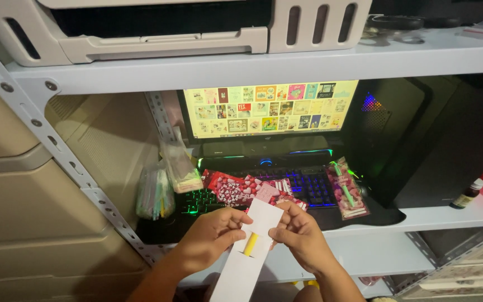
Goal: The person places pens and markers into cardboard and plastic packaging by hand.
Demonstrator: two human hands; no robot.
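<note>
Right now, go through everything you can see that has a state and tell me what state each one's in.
White card: held in both hands, a yellow stick tucked through it.
Left hand: pinching the card's left edge.
Right hand: pinching its right edge.
Monitor: on, showing a grid of pictures.
Keyboard: backlit, partly covered by heart-patterned packets.
Brown bottle: upright, capped.

head camera looks down, close, at shelf (364,246) (single view).

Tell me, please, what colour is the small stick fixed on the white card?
Yellow; the stick sits on the white card, clearest in the head view.
</note>
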